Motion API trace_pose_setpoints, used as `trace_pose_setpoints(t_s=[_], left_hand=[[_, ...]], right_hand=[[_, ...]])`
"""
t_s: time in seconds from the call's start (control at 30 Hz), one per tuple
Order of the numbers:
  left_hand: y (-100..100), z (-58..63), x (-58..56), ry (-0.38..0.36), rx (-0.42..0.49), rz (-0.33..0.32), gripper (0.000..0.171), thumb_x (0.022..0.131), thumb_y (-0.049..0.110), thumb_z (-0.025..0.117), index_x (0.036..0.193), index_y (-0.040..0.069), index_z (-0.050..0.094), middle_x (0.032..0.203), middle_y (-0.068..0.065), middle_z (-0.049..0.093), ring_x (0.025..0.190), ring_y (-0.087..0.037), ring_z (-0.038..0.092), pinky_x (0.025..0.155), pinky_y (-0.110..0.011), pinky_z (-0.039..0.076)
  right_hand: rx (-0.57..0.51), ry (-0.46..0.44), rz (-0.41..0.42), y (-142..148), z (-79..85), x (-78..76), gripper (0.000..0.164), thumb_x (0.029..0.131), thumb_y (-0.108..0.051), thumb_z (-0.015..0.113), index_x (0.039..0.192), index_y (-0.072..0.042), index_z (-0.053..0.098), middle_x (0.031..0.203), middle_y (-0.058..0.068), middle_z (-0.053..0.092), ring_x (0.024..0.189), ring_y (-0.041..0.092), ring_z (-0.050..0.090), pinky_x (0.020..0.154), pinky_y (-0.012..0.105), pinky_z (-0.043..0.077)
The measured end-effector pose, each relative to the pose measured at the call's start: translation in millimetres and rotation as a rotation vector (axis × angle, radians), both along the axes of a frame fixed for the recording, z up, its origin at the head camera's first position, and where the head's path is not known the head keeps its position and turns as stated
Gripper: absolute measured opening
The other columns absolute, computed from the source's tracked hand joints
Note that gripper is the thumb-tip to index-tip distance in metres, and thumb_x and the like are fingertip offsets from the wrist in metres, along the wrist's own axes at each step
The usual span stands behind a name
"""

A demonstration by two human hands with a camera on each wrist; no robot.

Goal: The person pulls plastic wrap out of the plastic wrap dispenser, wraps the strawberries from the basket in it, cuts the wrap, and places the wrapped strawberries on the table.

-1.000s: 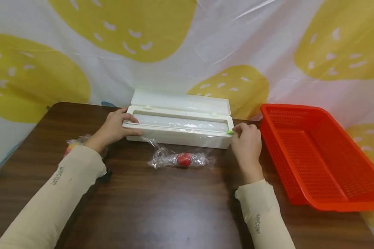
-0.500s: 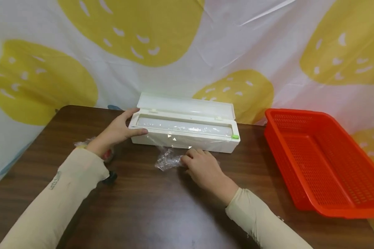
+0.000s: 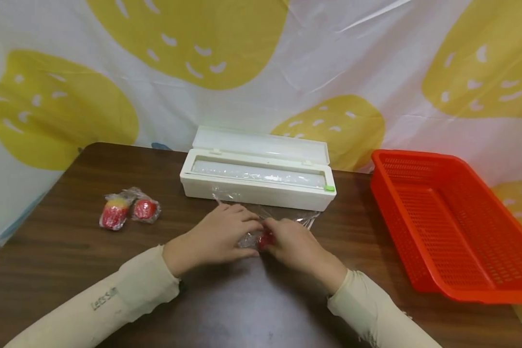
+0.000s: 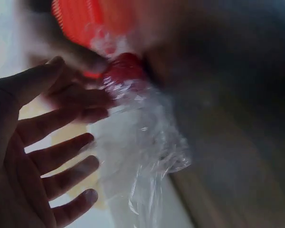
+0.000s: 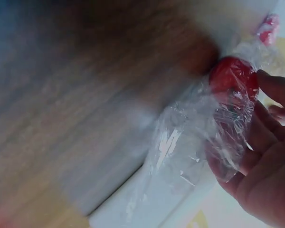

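Observation:
A small red ball (image 3: 265,239) lies wrapped in clear cling film (image 3: 302,218) on the dark wooden table, just in front of a white film dispenser box (image 3: 256,191). Both my hands meet over it. My right hand (image 3: 274,239) pinches the wrapped ball (image 5: 232,76), with the film (image 5: 190,142) draped across its fingers (image 5: 268,142). My left hand (image 3: 243,229) rests on the film's left side. In the left wrist view its fingers (image 4: 66,149) are spread and fairly straight against the film (image 4: 137,152), beside the ball (image 4: 126,71).
Two more film-wrapped red items (image 3: 113,213) (image 3: 144,209) lie at the left of the table (image 3: 69,261). An orange mesh basket (image 3: 474,280) stands at the right. The dispenser's lid is up, with a green slider (image 3: 328,188) at its right end. A patterned sheet hangs behind.
My left hand left the dispenser's left end and came to the wrapped ball. My right hand moved from the green slider to the ball. The film sheet now lies loose on the table.

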State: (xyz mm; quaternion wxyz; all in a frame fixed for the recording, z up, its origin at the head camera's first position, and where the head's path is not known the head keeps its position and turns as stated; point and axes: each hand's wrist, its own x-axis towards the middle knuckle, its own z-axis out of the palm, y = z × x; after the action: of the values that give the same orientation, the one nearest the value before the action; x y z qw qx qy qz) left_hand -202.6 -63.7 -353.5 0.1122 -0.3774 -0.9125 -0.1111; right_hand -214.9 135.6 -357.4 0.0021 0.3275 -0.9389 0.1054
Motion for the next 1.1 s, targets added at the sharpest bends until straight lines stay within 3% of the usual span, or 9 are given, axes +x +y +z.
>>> trace_pose_setpoints(t_s=[0.13,0.23,0.33,0.43,0.6,0.67,0.8,0.93,1.1], left_hand=[[10,-9.2,2.9,-0.075,-0.045,0.017,0.049,0.079,0.049,0.07,0.118,0.02,0.062,0.114,0.0,0.068,0.106,-0.021,0.061,0.087,-0.041,0.048],[10,-14.4,0.6,-0.077,-0.038,0.029,0.045,0.079,0.048,0.07,0.113,0.018,0.063,0.107,0.0,0.07,0.1,-0.02,0.064,0.083,-0.04,0.048],[11,-18.9,-2.8,-0.056,-0.034,0.032,0.042,0.08,0.047,0.069,0.108,0.016,0.065,0.104,-0.002,0.07,0.097,-0.021,0.064,0.081,-0.039,0.049],[11,-22.7,-5.3,-0.02,-0.029,0.046,0.04,0.081,0.045,0.069,0.106,0.015,0.066,0.106,-0.003,0.069,0.1,-0.023,0.063,0.084,-0.04,0.05],[12,-26.0,-9.3,0.015,-0.033,0.058,0.03,0.083,0.043,0.067,0.101,0.02,0.069,0.101,0.0,0.071,0.096,-0.021,0.064,0.082,-0.04,0.048],[13,-27.3,-11.1,-0.003,-0.039,0.05,0.025,0.084,0.043,0.066,0.098,0.023,0.07,0.096,0.003,0.071,0.09,-0.019,0.065,0.076,-0.038,0.048],[13,-29.6,-16.4,-0.059,-0.035,0.049,0.018,0.087,0.039,0.064,0.095,0.025,0.071,0.086,0.005,0.071,0.08,-0.017,0.066,0.066,-0.037,0.049],[14,-28.2,-21.6,-0.099,-0.043,0.065,0.017,0.09,0.035,0.061,0.093,0.023,0.072,0.082,0.003,0.07,0.076,-0.018,0.067,0.061,-0.038,0.051],[17,-25.8,-23.1,-0.106,-0.069,0.123,0.024,0.095,0.035,0.054,0.103,0.02,0.071,0.1,-0.001,0.072,0.095,-0.022,0.067,0.078,-0.044,0.051]], right_hand=[[-0.001,-0.05,-0.005,6,2.0,6.3,0.024,0.086,-0.024,0.068,0.103,-0.011,0.058,0.074,0.0,0.063,0.07,0.019,0.061,0.06,0.034,0.047],[-0.025,-0.03,-0.022,8,0.5,7.4,0.026,0.087,-0.02,0.067,0.108,-0.009,0.056,0.08,0.005,0.067,0.074,0.023,0.065,0.064,0.039,0.051],[-0.05,0.05,-0.035,10,-3.5,7.2,0.025,0.085,-0.018,0.069,0.106,-0.011,0.057,0.086,0.005,0.069,0.081,0.023,0.067,0.071,0.039,0.053],[-0.059,0.184,0.001,11,-6.9,7.7,0.015,0.081,-0.014,0.071,0.094,-0.012,0.063,0.087,0.002,0.069,0.084,0.022,0.065,0.074,0.038,0.052],[-0.087,0.364,0.008,11,-7.1,11.3,0.003,0.079,-0.011,0.07,0.081,-0.012,0.068,0.088,0.0,0.068,0.081,0.021,0.063,0.074,0.036,0.05],[-0.113,0.412,0.007,11,-7.0,14.8,0.003,0.078,-0.012,0.069,0.081,-0.013,0.069,0.085,-0.002,0.067,0.079,0.02,0.062,0.071,0.034,0.049],[-0.124,0.507,0.094,9,-7.1,24.5,0.007,0.078,-0.011,0.068,0.084,-0.013,0.071,0.081,-0.002,0.065,0.077,0.019,0.06,0.072,0.033,0.049],[0.012,0.451,0.111,6,-8.3,33.3,0.025,0.081,-0.019,0.067,0.104,-0.009,0.07,0.1,0.002,0.068,0.096,0.021,0.063,0.09,0.039,0.05],[0.161,0.261,0.039,1,-10.8,28.3,0.048,0.085,-0.031,0.066,0.124,-0.003,0.06,0.127,0.01,0.061,0.12,0.027,0.057,0.103,0.049,0.043]])
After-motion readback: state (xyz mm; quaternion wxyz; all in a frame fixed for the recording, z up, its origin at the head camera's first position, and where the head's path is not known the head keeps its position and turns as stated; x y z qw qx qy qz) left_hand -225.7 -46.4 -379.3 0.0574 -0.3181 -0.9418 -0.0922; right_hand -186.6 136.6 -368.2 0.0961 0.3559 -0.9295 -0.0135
